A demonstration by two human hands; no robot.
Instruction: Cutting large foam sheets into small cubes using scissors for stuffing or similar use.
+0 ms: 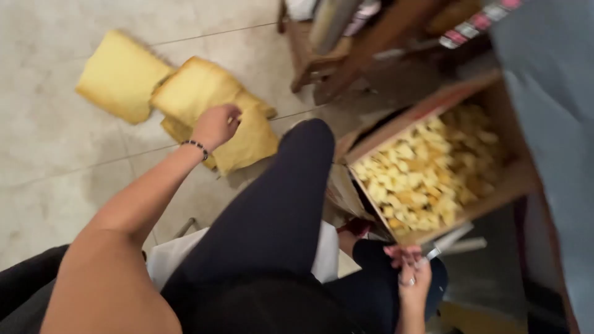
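My left hand [216, 124] reaches out over the tiled floor and closes on a yellow foam slab [198, 86] that lies on top of other foam slabs. A beaded bracelet sits on that wrist. My right hand [411, 272] rests low by my knee, its fingers wrapped round a thin metal tool [442, 246], probably a blade or scissors. A ring shows on one finger. My leg in dark trousers [278, 204] stretches between the two hands.
A cardboard box [495, 185] full of small yellow foam pieces stands to the right. Another foam slab [117, 74] lies at the far left on the pale tiled floor. Wooden furniture legs [322, 68] stand at the top; grey cloth [550, 80] hangs at the right.
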